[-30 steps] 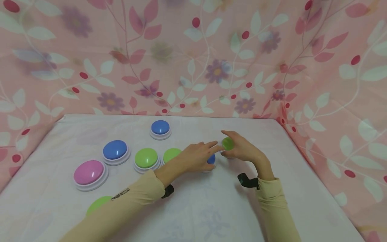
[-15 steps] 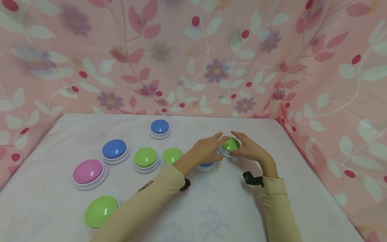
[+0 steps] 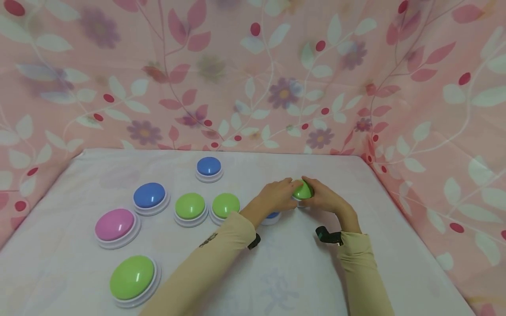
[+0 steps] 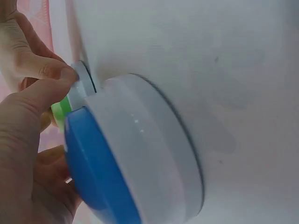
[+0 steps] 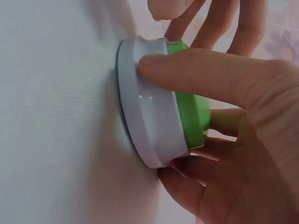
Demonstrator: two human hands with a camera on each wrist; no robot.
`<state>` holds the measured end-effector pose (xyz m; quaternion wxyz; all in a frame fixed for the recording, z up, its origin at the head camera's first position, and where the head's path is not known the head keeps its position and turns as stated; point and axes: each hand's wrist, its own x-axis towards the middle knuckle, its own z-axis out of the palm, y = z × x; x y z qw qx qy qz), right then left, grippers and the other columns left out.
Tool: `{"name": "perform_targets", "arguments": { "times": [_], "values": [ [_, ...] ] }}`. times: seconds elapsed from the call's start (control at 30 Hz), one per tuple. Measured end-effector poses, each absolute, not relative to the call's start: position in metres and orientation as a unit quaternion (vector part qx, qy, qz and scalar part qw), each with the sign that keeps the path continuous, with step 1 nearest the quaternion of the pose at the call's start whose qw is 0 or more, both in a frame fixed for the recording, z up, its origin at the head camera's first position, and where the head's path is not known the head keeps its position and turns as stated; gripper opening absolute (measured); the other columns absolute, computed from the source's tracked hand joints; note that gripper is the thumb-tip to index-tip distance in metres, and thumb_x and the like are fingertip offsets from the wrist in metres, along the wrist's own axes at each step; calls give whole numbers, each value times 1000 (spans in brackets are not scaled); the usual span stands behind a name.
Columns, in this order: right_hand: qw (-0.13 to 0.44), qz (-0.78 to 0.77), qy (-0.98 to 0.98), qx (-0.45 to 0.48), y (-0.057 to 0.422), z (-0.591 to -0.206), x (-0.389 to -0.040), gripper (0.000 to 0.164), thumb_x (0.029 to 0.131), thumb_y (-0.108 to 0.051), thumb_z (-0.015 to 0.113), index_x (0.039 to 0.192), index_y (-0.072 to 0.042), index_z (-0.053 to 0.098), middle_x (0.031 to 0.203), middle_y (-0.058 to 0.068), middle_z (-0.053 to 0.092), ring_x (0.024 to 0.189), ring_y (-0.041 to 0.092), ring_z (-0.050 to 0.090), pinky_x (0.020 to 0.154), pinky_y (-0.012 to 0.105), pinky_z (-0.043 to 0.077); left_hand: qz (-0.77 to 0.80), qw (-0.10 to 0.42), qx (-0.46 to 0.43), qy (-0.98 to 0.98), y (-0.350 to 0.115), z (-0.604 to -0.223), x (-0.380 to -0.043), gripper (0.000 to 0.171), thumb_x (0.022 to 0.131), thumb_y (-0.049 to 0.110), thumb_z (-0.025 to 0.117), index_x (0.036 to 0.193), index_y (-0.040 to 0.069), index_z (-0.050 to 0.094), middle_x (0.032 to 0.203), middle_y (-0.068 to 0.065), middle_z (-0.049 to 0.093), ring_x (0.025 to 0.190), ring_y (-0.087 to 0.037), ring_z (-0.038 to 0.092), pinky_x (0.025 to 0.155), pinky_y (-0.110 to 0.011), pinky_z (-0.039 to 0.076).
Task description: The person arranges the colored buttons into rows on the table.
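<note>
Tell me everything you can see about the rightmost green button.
The green button has a shiny green cap on a stepped white base, both plastic-looking. It is cap up, beyond and right of a blue button; whether the base rests flat on the white cloth is unclear. The right grip holds it, thumb against the base; the left grip is at its other side, contact uncertain.

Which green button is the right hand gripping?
The rightmost green button: it alone has the right hand around it, thumb against its white base.
</note>
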<state>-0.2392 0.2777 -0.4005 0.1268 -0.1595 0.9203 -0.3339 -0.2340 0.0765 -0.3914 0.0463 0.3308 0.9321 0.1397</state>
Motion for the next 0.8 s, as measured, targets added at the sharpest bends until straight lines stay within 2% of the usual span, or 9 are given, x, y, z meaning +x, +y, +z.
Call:
{"name": "perform_targets", "arguments": {
  "times": [0.37,0.8],
  "values": [
    [129,-319,927,-150,272,-400,-239,87,83,-15,76,151,8,27,153,29,35,137,43,38,114,59,29,140,49,331,932,77,-401,-235,61,92,32,67,147,22,44,137,-7,55,113,-23,62,95,-40,52],
    [129,-318,926,-155,272,-399,-237,85,83,-14,76,150,9,29,150,28,38,132,41,42,112,58,32,136,55,346,927,73,-402,-235,64,92,28,67,150,23,40,145,-10,49,115,-23,62,95,-39,53]
  ]
}}
